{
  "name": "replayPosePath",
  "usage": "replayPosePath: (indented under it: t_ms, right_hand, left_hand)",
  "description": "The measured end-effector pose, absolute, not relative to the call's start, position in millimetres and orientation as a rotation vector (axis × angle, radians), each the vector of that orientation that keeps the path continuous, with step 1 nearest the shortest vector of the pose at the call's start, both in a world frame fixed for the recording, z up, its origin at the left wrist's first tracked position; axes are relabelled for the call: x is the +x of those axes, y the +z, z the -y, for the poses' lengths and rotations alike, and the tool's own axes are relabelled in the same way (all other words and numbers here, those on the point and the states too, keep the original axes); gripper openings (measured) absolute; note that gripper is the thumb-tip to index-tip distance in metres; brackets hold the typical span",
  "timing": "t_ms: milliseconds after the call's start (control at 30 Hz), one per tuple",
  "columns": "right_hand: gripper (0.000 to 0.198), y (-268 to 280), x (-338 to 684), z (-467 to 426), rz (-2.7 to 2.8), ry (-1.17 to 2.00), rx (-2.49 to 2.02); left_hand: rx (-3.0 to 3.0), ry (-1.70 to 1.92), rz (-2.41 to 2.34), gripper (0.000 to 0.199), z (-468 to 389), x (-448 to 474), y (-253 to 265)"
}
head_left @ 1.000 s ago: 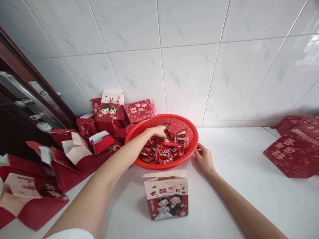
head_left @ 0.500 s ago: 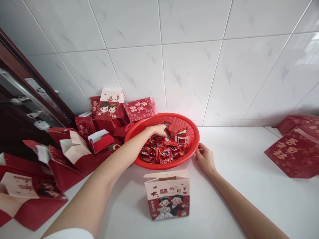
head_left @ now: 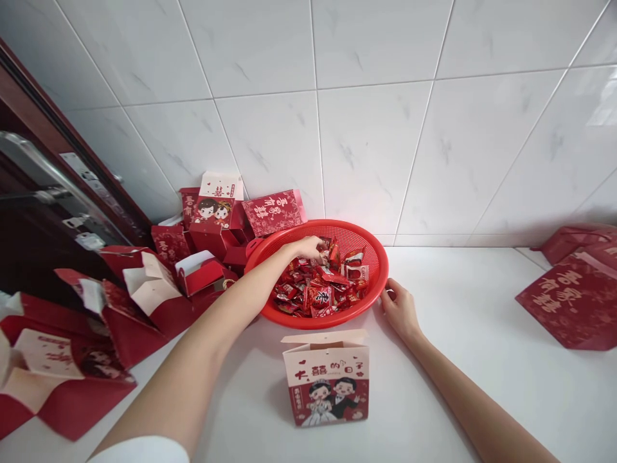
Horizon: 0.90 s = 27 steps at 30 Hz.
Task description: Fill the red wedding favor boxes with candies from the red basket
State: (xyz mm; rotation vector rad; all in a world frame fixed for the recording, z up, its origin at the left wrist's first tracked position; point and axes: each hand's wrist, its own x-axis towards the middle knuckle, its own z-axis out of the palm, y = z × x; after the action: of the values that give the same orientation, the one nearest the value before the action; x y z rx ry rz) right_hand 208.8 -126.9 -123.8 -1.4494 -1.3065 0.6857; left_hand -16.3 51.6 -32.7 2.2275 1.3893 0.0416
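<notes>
A red plastic basket holds many red-wrapped candies. My left hand reaches into its back part, fingers bent down over the candies and closed on a wrapped candy that they partly cover. At the basket's right edge, my right hand rests on the counter with its curled thumb and fingers against the rim. In front of the basket stands an upright red and cream paper candy box, printed with a cartoon couple, its top flap up.
Several open red gift boxes crowd the left side. More boxes lean against the tiled wall behind. At the right lies a red box on the white counter. A dark door frame stands at the far left.
My left hand shifts slightly among the candies, its fingers lifting a little. My right hand stays at the basket's rim. The whole view drifts slightly.
</notes>
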Motion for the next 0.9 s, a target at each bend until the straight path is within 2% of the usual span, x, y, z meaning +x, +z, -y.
replayPosePath:
  t_ms: [167, 533, 667, 733, 833, 900]
  right_hand:
    - [0.032, -124.1, 208.9, 126.6, 1.303, 0.697, -1.464]
    - [0.034, -123.0, 209.6, 127.9, 1.315, 0.677, -1.472]
    - [0.034, -124.5, 210.3, 127.7, 1.327, 0.665, -1.469]
    - [0.034, -125.2, 210.7, 127.2, 1.333, 0.658, -1.476]
    - [0.033, -126.0, 211.1, 126.5, 1.339, 0.651, -1.486]
    - [0.033, -126.5, 211.4, 126.3, 1.339, 0.655, -1.492]
  left_hand:
    - [2.137, 0.257, -1.259, 0.015, -54.6, -23.3, -24.2]
    - [2.162, 0.373, -1.232, 0.03, -59.4, -36.8, -22.2]
    - [2.233, 0.365, -1.33, 0.043, -55.2, -44.8, -14.4]
    - [2.252, 0.334, -1.351, 0.039, -51.2, -50.7, -8.1]
    - [2.268, 0.111, -1.319, 0.029, -41.9, -59.4, -1.7]
    - [2.277, -0.164, -1.295, 0.04, -33.4, -62.6, -2.7]
